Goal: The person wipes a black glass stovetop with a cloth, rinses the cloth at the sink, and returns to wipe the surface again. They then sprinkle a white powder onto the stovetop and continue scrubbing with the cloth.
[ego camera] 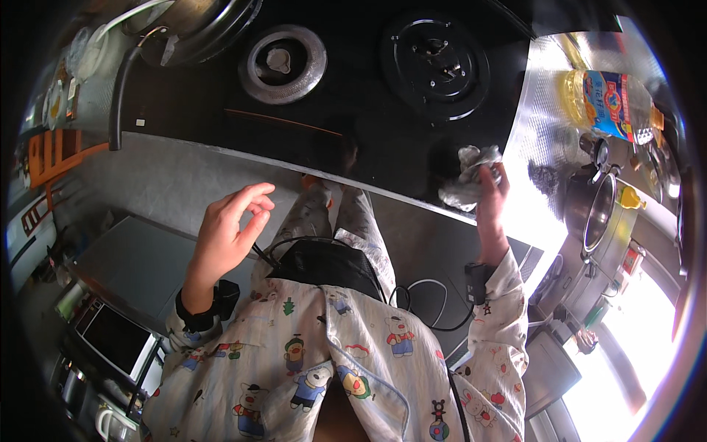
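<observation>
My right hand [491,193] grips a crumpled grey cloth [469,179] at the right front corner of the black glass gas cooktop [375,160]. Empty and with its fingers loosely curled apart, my left hand [235,224] hovers in front of the cooktop's front edge. On the left burner lies a perforated metal ring [315,61] around the burner cap [278,60]. The right burner [442,61] shows its bare prongs and a dark round rim. A thin brown stick [281,121] lies on the glass between the front edge and the left burner.
A pan with a black handle [117,99] stands at the upper left, its handle reaching past the cooktop edge. To the right are an oil bottle [613,105] on its metal-covered counter, a steel pot [599,212] and a dark scouring pad [544,179]. Cables hang at my waist.
</observation>
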A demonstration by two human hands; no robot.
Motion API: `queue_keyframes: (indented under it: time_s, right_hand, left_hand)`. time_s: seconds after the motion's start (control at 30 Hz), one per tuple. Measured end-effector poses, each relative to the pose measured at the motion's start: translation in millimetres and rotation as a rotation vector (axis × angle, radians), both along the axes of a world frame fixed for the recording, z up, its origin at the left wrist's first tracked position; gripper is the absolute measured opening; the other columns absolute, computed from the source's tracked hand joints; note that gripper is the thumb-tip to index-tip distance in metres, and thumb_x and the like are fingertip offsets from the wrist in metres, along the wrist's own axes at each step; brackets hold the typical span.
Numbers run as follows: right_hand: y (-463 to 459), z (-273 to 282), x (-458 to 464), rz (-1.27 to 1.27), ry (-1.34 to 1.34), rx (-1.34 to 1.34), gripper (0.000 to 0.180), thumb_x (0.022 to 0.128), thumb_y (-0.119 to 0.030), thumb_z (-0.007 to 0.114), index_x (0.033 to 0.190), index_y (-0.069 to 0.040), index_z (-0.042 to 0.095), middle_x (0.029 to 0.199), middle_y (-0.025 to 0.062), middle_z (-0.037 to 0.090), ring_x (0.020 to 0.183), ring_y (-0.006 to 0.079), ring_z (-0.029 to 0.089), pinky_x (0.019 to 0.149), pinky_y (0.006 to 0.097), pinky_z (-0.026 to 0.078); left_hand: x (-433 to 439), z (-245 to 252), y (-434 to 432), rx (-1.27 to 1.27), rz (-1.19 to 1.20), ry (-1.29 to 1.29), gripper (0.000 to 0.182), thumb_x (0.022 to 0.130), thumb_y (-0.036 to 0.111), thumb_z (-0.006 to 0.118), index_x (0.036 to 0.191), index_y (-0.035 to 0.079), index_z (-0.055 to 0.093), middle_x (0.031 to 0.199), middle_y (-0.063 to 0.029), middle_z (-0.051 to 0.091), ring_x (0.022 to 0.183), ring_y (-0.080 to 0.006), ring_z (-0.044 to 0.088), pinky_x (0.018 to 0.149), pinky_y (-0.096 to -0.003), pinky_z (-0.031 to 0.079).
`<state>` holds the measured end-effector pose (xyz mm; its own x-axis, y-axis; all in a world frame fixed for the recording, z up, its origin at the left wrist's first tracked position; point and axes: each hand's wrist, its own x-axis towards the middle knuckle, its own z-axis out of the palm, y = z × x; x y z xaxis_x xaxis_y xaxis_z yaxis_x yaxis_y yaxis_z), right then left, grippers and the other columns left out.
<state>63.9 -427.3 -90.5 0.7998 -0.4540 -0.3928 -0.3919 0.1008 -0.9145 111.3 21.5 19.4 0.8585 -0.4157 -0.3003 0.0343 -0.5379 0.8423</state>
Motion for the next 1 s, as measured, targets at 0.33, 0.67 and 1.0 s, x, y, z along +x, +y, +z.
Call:
queue_keyframes:
  time_s: [0.33,0.67,1.0]
  right_hand:
    - [-19.2,-47.3,67.9,0.339,0.023,-1.093,0.049,0.086,-0.025,0.064,0.127,0.000,0.051,0.123,0.0239,0.050,0.118,0.0411,0.048,0.098,0.0456,0.040]
    - [54.1,-66.6,73.4,0.289,-0.099,-1.249,0.055,0.076,-0.018,0.067,0.125,0.002,0.050,0.131,0.0332,0.042,0.123,0.0503,0.040,0.104,0.0519,0.036]
    - [117.3,-56.9,93.6,0.385,-0.274,-1.227,0.059,0.062,-0.003,0.064,0.120,0.002,0.056,0.132,0.0277,0.045,0.128,0.0464,0.038,0.103,0.0510,0.036]
  left_hand:
    - [-15.0,-1.9,18.2,0.051,0.105,0.034,0.032,0.085,0.001,0.059,0.117,0.000,0.058,0.091,-0.0109,0.069,0.077,-0.0188,0.065,0.073,-0.0299,0.051]
    - [-7.8,-5.0,0.5,0.008,0.053,0.030,0.031,0.085,0.002,0.060,0.116,0.000,0.058,0.091,-0.0104,0.069,0.077,-0.0188,0.065,0.073,-0.0298,0.051]
    - [-6.4,-12.0,6.7,0.004,-0.039,0.013,0.030,0.085,0.001,0.060,0.116,-0.001,0.058,0.090,-0.0097,0.069,0.077,-0.0184,0.064,0.071,-0.0299,0.050]
